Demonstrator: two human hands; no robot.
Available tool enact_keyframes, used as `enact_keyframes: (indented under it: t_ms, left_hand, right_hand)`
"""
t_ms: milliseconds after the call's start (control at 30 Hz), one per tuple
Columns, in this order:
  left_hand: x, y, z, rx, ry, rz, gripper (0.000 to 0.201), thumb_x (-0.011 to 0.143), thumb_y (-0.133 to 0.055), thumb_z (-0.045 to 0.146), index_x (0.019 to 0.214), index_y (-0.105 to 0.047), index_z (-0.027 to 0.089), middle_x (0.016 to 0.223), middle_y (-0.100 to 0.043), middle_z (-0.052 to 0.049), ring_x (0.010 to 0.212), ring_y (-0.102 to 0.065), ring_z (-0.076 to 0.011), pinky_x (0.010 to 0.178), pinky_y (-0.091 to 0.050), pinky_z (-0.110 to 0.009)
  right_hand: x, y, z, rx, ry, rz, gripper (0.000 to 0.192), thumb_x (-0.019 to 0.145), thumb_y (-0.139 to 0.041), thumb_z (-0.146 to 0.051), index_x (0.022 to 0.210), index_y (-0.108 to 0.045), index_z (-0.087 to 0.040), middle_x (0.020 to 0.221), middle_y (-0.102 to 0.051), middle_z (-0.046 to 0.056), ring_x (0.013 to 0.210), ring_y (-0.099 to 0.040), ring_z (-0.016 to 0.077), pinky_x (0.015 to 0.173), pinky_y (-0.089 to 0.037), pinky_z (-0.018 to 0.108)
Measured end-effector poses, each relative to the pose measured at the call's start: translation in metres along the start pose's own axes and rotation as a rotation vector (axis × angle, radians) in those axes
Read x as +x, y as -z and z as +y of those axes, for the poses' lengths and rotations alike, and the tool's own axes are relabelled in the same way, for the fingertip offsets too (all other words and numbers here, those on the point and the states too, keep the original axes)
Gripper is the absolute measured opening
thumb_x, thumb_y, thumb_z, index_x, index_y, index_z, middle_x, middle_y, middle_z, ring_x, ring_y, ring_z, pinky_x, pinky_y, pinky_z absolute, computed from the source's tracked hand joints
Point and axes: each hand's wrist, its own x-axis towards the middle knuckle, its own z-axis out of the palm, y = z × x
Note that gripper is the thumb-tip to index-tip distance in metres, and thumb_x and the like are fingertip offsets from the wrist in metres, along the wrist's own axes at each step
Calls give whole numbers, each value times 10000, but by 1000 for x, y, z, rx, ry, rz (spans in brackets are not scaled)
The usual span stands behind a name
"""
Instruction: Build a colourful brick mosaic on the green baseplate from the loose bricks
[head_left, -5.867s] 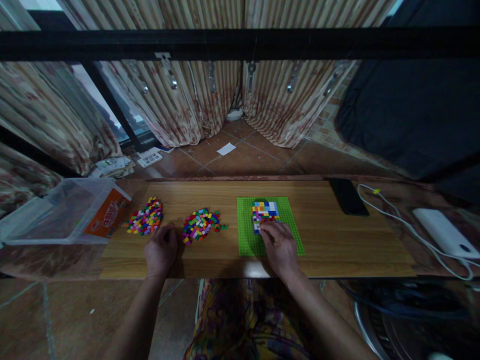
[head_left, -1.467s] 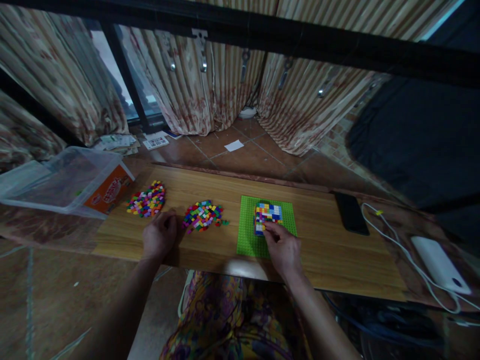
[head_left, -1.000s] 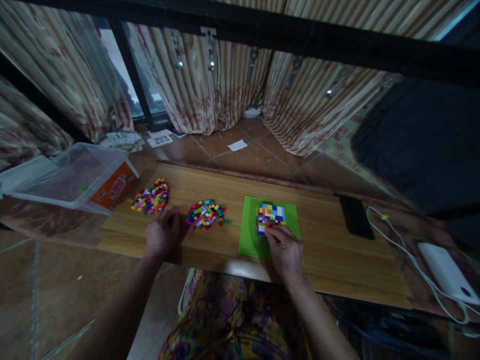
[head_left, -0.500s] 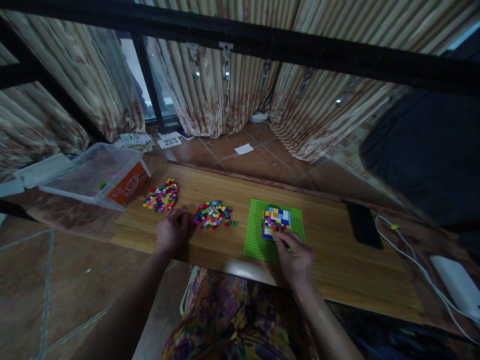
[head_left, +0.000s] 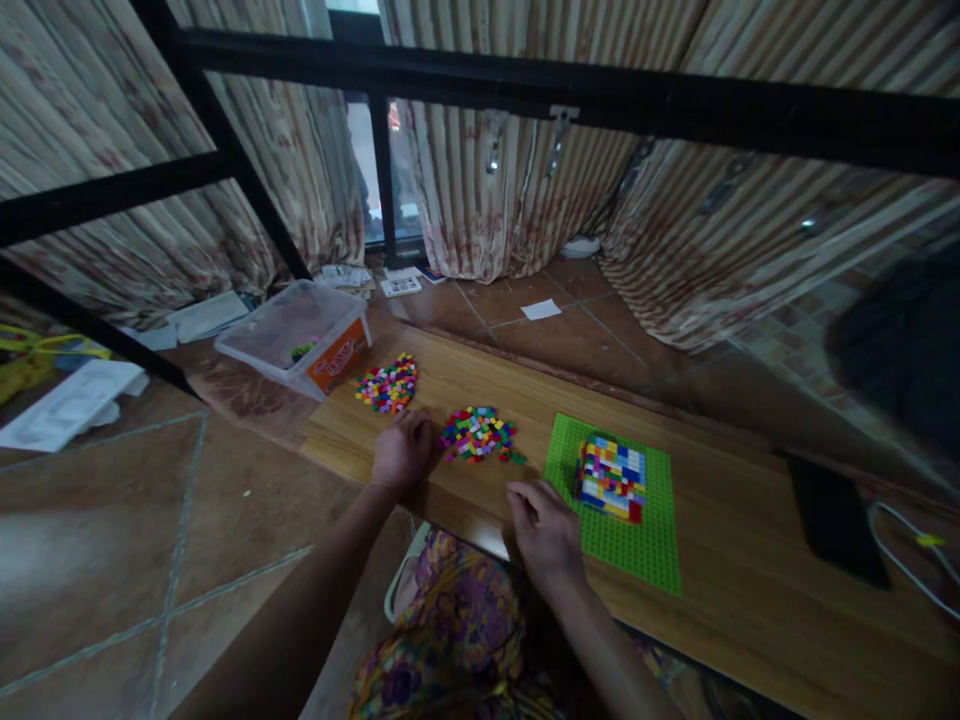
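Note:
A green baseplate [head_left: 637, 540] lies on the wooden board [head_left: 720, 580], carrying a multicoloured block of small bricks [head_left: 611, 478]. My right hand [head_left: 544, 530] rests on the board just left of the baseplate, fingers loosely curled, with no brick visible in it. My left hand [head_left: 403, 452] lies palm down on the board beside the nearer pile of loose coloured bricks [head_left: 478, 435]. A second pile of bricks [head_left: 388, 383] sits farther left.
A clear plastic box [head_left: 296, 340] with an orange label stands off the board's left end. A black phone [head_left: 832, 518] and a white cable [head_left: 919, 560] lie at the right. Black metal bars [head_left: 525, 90] and curtains stand behind. Papers lie on the tiled floor.
My right hand has come off the brick block and moved left, off the baseplate. My left hand has stayed by the pile. The view has swung to the left.

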Motion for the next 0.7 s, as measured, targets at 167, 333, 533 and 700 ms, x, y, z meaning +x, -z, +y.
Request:
enact_keyframes:
  t_ms: [167,333,533,700]
  left_hand:
    - [-1,1,0,-27,-10,-3,222,879,-418,251,904,-634,207,867,-652,-44,800,-609,-157,735,-446,-245]
    - [-1,2,2,-41,-5,-9,219,876,-425,249,901,-637,202,863,-648,-47,787,-608,-158,720,-446,-245]
    - [-1,3,3,-53,5,-9,210,872,-438,236,919,-641,206,900,-654,-46,807,-614,-157,735,-455,-244]
    - [-1,2,2,-50,1,-5,214,878,-436,239,921,-643,207,892,-657,-42,799,-617,-153,732,-456,-240]
  right_hand:
    - [32,-13,1,-82,20,8,195,886,-483,-205,918,-675,-204,891,-661,44,851,-612,173,779,-464,281]
    - [69,-19,6,-236,-33,11,208,884,-481,-199,960,-674,-183,927,-643,60,858,-596,184,790,-446,284]
    - [100,-32,13,-441,-30,-128,202,872,-524,-214,979,-687,-165,954,-614,103,950,-557,229,837,-411,314]
    - [101,-38,21,-421,-49,-143,183,872,-524,-226,921,-697,-196,936,-611,85,910,-563,214,819,-404,304]
